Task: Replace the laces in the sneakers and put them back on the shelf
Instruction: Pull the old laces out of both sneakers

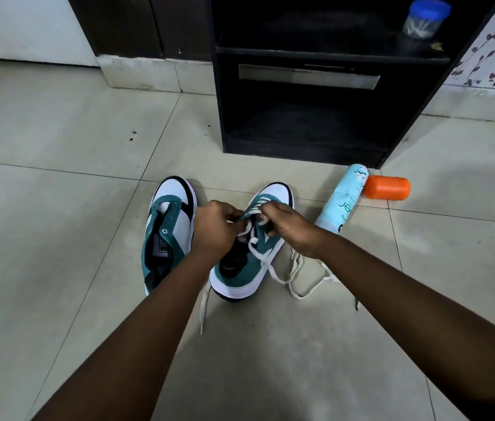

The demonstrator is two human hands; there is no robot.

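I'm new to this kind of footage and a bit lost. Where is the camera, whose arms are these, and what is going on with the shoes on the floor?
There is no machine here. The single picture comes from a camera worn on a person's head, looking forward and down, so the two arms reaching in are that person's own.

On the tiled floor stand two teal and white sneakers. The left sneaker has no lace in its eyelets. The right sneaker is partly laced, and the white lace trails loose onto the floor beside it.

The left hand and the right hand both pinch the lace over the right sneaker's eyelets.

Behind stands a dark shelf unit. Beside it lie a light blue cylinder and an orange container.
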